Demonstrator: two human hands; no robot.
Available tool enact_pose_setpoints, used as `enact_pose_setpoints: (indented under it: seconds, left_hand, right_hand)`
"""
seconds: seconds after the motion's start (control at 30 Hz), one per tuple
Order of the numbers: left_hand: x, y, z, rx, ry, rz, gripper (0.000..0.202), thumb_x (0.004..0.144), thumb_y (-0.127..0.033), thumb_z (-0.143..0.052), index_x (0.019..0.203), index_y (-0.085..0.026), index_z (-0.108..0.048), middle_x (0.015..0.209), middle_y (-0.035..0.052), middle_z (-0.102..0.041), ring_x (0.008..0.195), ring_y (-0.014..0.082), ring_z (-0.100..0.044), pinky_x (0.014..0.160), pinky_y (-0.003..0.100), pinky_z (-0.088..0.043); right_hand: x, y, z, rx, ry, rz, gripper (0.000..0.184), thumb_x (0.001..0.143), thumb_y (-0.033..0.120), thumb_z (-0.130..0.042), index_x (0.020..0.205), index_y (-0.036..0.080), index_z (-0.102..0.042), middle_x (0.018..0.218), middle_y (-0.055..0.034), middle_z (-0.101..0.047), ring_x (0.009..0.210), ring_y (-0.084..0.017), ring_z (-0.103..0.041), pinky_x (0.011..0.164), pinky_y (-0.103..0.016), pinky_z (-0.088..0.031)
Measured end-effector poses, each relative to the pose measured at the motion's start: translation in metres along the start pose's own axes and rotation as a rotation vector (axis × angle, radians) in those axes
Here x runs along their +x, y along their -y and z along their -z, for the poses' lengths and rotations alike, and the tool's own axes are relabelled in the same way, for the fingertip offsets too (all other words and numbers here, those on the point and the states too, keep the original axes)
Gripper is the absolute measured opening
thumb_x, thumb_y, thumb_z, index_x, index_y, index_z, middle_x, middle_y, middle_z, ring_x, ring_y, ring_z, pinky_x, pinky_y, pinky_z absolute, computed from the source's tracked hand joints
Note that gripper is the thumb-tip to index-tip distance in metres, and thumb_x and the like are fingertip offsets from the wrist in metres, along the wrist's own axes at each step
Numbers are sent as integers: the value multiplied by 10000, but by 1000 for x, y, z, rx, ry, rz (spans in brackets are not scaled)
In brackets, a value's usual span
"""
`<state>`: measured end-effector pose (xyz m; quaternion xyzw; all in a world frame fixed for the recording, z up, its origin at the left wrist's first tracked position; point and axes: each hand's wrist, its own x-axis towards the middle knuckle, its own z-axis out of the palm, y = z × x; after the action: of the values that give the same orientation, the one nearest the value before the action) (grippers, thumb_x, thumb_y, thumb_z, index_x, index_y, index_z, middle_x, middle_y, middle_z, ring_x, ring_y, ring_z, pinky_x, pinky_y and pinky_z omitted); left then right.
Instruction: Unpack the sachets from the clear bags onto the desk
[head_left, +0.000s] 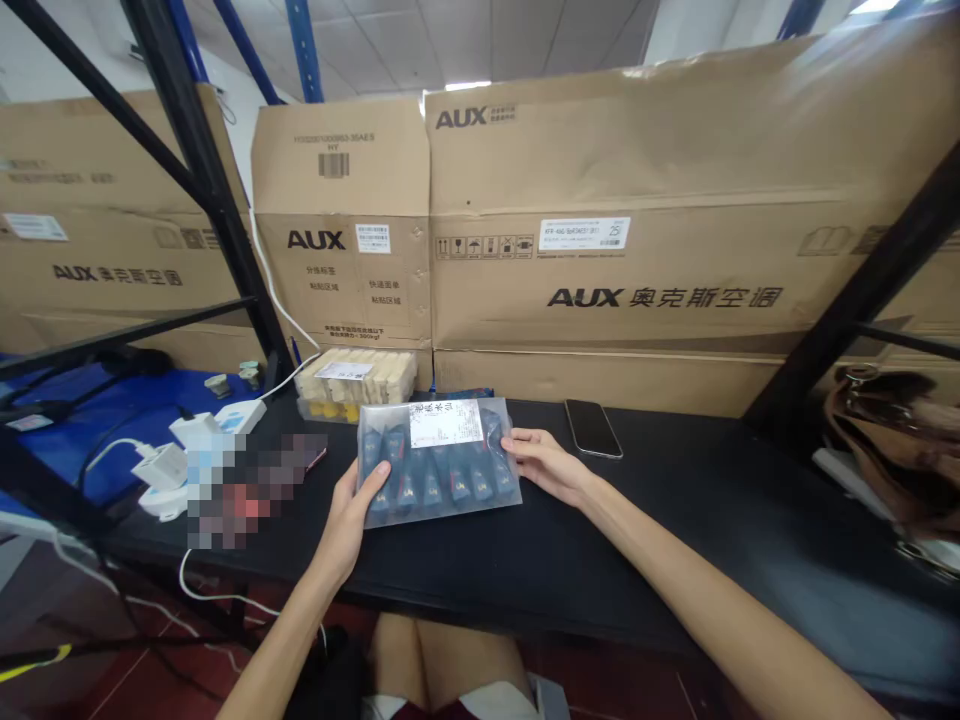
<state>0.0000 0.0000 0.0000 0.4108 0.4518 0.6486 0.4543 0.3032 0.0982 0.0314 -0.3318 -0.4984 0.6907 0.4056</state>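
Observation:
Between my two hands is a frosted plastic pouch (442, 475) with several dark blue packets showing through it. A white label (448, 424) with Chinese print sits near its top edge. My left hand (355, 508) grips the pouch's left side, thumb over the front and fingers behind. At the right edge, my right hand (546, 462) pinches the pouch between thumb and fingers. The pouch is tilted up above the black table (600, 540). Behind it, something dark blue (480, 393) is mostly hidden.
A clear plastic box (356, 384) of cream-coloured pieces stands behind on the left. A phone (593, 428) lies right of the pouch. White plugs and a power strip (169, 498) are at left, beside a blurred patch. Large cardboard boxes (600, 180) wall the back; a brown bag (892, 430) sits far right.

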Motion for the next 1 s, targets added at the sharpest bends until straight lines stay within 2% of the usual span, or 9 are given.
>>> enact_pose_setpoints:
  seconds: [0.13,0.23,0.37,0.43,0.53,0.67,0.77,0.87,1.0]
  left_hand:
    - [0,1,-1,16,-2,0,598,829,-585,-885,1261,-178,-805,1132,102,-835,1214,356,-742,1029,388,-581]
    - [6,-3,-4,46,-11,-13,608,795,-625,-897,1193,-170,-825,1043,100,-838,1052,325,-783,928,368,-618]
    - [30,-26,-13,145,39,-14,701,756,-738,-863,1143,-156,-826,947,111,-824,760,277,-755,634,346,-618]
    - [51,-45,-22,218,64,-28,735,735,-787,-844,1099,-149,-829,902,123,-813,723,286,-742,557,346,-591]
    - [88,-77,-40,370,126,-191,657,746,-713,-877,1128,-180,-836,1028,145,-831,856,313,-774,662,358,-611]
    - [143,-116,-70,614,207,-291,655,750,-740,-843,1088,-179,-851,933,179,-816,705,306,-736,620,403,-565]
    - [183,-140,-93,725,221,-357,623,652,-694,-934,978,-169,-854,855,175,-794,665,295,-698,642,417,-540]
    - [215,-157,-116,905,277,-435,635,636,-727,-917,935,-171,-850,863,172,-801,746,323,-720,709,435,-541]
    - [242,-172,-144,938,324,-479,583,540,-691,-965,835,-204,-841,887,147,-818,935,370,-739,866,460,-541]
  right_hand:
    - [0,1,1,-5,-4,4,358,690,374,-1029,889,157,-825,943,-82,-820,853,-194,-755,877,-357,-614]
    - [2,1,3,3,-32,34,344,698,394,-1025,806,166,-792,868,-54,-792,790,-164,-727,833,-327,-600]
    - [11,-2,11,26,-103,85,430,664,420,-1040,663,186,-679,770,-22,-731,735,-156,-693,784,-329,-593]
    - [21,-5,18,40,-189,130,497,641,389,-1054,613,205,-593,729,1,-699,749,-156,-694,783,-314,-594]
    - [41,-9,26,43,-322,162,455,754,325,-1005,657,200,-578,736,7,-695,774,-157,-709,784,-301,-612]
    - [70,-13,30,1,-374,137,168,1029,294,-762,1089,144,-719,1054,-51,-755,897,-187,-747,802,-363,-656]
    - [80,-19,28,-55,-372,142,258,1052,302,-734,1260,154,-698,1180,-75,-740,964,-206,-750,824,-382,-664]
    - [83,-26,29,-120,-329,130,254,1048,299,-741,1251,152,-702,1177,-77,-742,957,-204,-751,820,-378,-665]
    - [85,-33,31,-195,-301,112,259,1057,320,-728,1257,158,-703,1192,-81,-740,965,-205,-748,833,-384,-663]
